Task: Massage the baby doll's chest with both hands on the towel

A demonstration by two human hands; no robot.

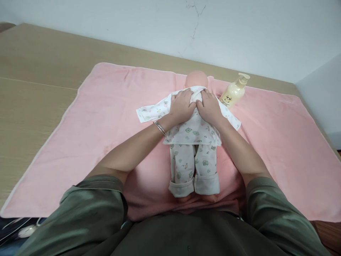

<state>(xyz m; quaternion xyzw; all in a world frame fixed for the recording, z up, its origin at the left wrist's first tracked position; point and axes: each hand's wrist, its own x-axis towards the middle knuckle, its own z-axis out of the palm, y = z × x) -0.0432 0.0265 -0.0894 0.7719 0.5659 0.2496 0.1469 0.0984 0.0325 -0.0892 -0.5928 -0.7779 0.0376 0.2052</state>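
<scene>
A baby doll (196, 79) lies on a pink blanket, its smooth bald head toward the wall and no facial features showing. It wears a white printed top (193, 133) with the sleeves spread to both sides, and matching trousers (183, 163) with turned-up cuffs. My left hand (182, 105) rests flat on the left of the doll's upper body, fingers toward the head. On the right side, my right hand (209, 106) lies the same way, the two thumb tips close together. Both hands press on the cloth without visibly gripping it.
A cream pump bottle (233, 93) stands on the pink blanket (114, 106), right of the doll's head. The blanket covers much of the wooden table (34, 89). Behind it rises a cracked white wall (149, 28). A white object with cables (26, 231) shows at lower left.
</scene>
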